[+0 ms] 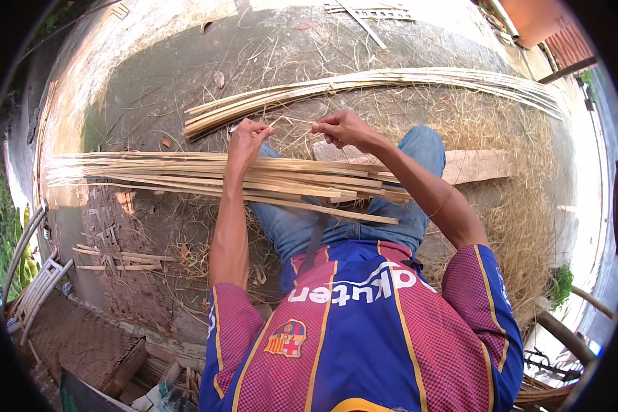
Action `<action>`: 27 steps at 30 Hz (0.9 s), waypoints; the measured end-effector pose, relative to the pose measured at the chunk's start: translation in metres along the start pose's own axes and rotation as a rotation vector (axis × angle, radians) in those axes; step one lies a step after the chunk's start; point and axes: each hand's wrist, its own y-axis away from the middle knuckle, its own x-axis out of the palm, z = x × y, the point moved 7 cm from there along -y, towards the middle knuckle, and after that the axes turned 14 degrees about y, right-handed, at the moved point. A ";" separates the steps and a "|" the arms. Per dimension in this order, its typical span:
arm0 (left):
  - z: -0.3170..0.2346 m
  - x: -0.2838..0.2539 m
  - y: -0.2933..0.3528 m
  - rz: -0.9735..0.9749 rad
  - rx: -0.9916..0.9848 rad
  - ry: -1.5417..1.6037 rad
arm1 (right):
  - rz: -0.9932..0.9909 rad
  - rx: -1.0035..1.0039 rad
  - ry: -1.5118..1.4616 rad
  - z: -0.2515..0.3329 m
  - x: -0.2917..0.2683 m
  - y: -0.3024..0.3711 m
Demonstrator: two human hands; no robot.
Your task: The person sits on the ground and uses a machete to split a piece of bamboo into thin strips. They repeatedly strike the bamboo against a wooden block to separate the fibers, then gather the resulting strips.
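My left hand (pixel 250 136) and my right hand (pixel 343 129) are raised a little apart, in front of my knees. Each is closed in a pinch, and a thin, pale bamboo strand (pixel 292 121) stretches between them. Its ends are too fine to make out. Below my hands, a loose bundle of split bamboo strips (pixel 281 180) lies across my lap and reaches far to the left. My left forearm passes over these strips. Just beyond my hands, a second bamboo bundle (pixel 364 82) rests on the ground, running to the right.
Curly bamboo shavings (pixel 515 226) cover much of the ground, thickest at the right. A wooden plank (pixel 481 166) lies by my right knee. At the left are a worn woven mat (pixel 127 275) and a pale chair (pixel 38 299). More slats (pixel 371 12) lie at the far edge.
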 end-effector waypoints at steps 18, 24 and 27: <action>0.008 -0.066 0.057 -0.527 0.004 0.088 | -0.535 0.112 0.047 -0.087 -0.166 0.118; 0.168 -0.120 0.122 -1.315 -0.592 0.819 | -0.469 0.118 -0.276 -0.110 -0.144 0.138; 0.264 -0.127 0.118 -1.117 -0.478 1.432 | -0.452 0.115 -0.274 -0.099 -0.136 0.132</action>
